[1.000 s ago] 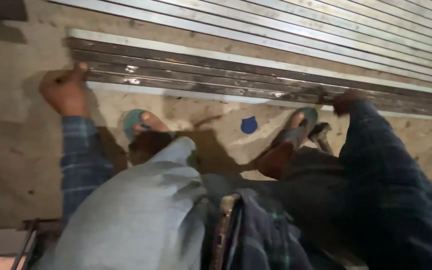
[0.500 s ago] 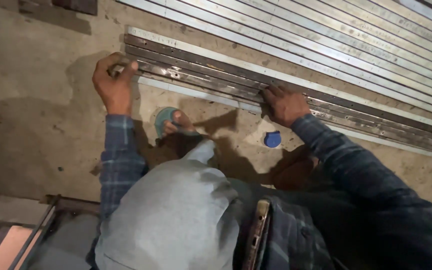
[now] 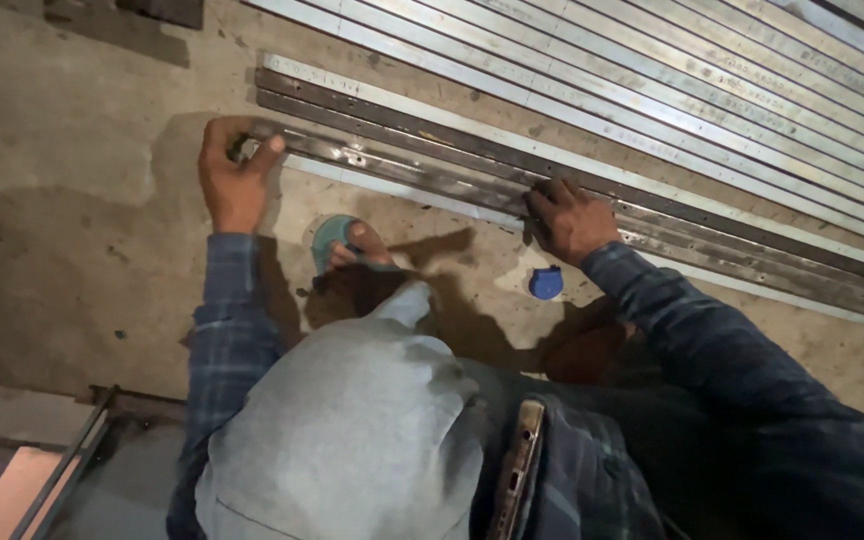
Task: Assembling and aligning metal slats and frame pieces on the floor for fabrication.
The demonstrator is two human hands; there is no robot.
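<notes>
**Both hands on the dark metal strip**

From my seat I see my left hand [image 3: 235,180] at ten o'clock, curled over the near end of a dark metal strip [image 3: 422,172], thumb on one side and fingers wrapped on the other, closed on it. My right hand [image 3: 570,218] sits at about one o'clock, fingers spread and pressed flat on the same strip farther along; whether it actually grips the strip I cannot tell. The two hands are well apart along its length.

The strip lies on the concrete floor [image 3: 62,220], running from ten o'clock toward three o'clock, touching similar dark strips beside it. Beyond them, at twelve to two o'clock, lies a row of bright aluminium rails [image 3: 652,70].

Just below the strip, near the centre, a foot in a teal sandal [image 3: 337,240] rests on the floor, and a small blue cap [image 3: 546,283] lies just beside my right wrist. A grey-clad knee [image 3: 352,440] fills six o'clock, with a phone [image 3: 517,465] tucked beside it.
</notes>
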